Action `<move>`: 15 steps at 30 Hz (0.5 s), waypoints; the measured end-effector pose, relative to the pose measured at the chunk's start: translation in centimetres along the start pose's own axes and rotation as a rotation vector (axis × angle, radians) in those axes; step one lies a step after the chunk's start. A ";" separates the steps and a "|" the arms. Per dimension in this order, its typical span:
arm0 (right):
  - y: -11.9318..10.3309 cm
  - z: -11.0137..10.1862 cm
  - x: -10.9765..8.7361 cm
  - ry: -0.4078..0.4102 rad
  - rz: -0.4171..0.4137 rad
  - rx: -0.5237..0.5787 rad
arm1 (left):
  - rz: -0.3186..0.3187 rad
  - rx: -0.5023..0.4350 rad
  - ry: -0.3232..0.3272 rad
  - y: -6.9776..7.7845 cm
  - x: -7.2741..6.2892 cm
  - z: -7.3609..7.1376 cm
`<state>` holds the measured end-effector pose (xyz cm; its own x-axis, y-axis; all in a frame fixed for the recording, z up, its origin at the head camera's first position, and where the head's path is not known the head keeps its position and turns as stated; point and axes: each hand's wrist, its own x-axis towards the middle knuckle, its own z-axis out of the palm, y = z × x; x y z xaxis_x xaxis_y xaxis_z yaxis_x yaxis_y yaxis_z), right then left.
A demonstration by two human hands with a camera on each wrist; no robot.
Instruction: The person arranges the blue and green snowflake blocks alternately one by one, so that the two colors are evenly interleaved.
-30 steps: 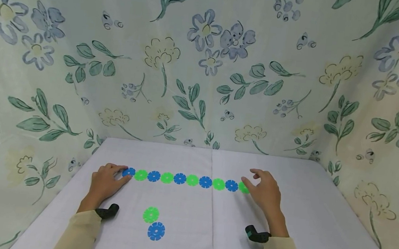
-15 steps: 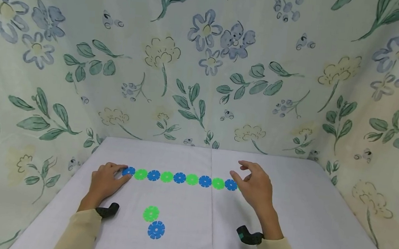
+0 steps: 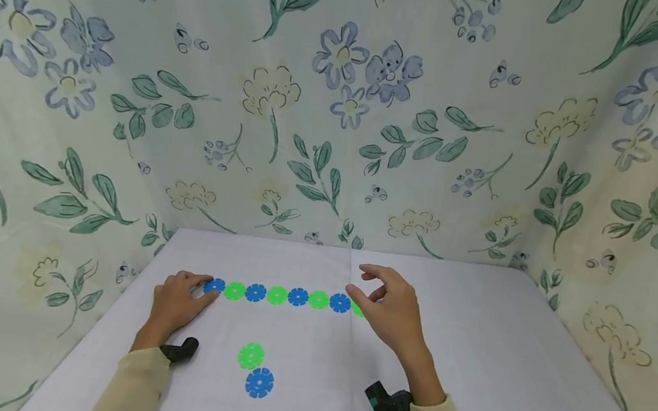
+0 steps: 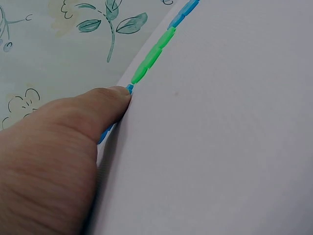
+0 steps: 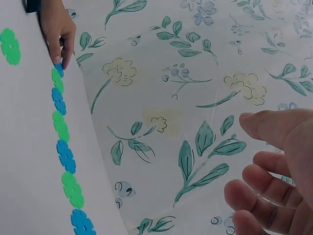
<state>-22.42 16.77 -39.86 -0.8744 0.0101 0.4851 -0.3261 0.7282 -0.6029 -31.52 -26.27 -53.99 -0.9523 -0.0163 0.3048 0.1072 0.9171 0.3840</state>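
A row of plastic slotted discs in alternating blue and green lies across the table. My left hand [image 3: 176,303] pinches the blue disc [image 3: 215,285] at the left end between thumb and fingers; in the left wrist view the thumb [image 4: 105,105] covers part of that disc. Beside it comes a green disc [image 3: 235,290]. Over the right part of the row is my right hand [image 3: 395,312], fingers loosely bent and nothing between them. It hides the right end of the row and partly covers a green disc [image 3: 358,308]. In the right wrist view the right hand [image 5: 279,181] appears apart from the discs.
Nearer me on the white-covered table [image 3: 297,372] lie a loose green disc [image 3: 251,355] and a loose blue disc [image 3: 259,382], close together. A floral curtain [image 3: 335,134] rises behind the table and at both sides. A cloth seam runs front to back.
My right hand has moved left above the row, from the right-end green disc toward the middle. My left hand keeps its pinch on the left-end blue disc.
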 end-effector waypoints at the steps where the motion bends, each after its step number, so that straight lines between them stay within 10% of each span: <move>1: -0.2 0.3 -0.2 -0.011 0.008 0.012 | 0.001 0.000 -0.003 -0.1 0.0 0.0; 15: -2.1 3.5 -1.8 -0.147 -0.019 0.087 | 0.004 -0.009 -0.005 0.0 0.0 -0.5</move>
<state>-21.39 12.87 -41.70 -0.9088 -0.1082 0.4029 -0.3675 0.6648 -0.6503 -31.33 -26.45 -53.52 -0.9532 -0.0109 0.3022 0.1136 0.9133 0.3911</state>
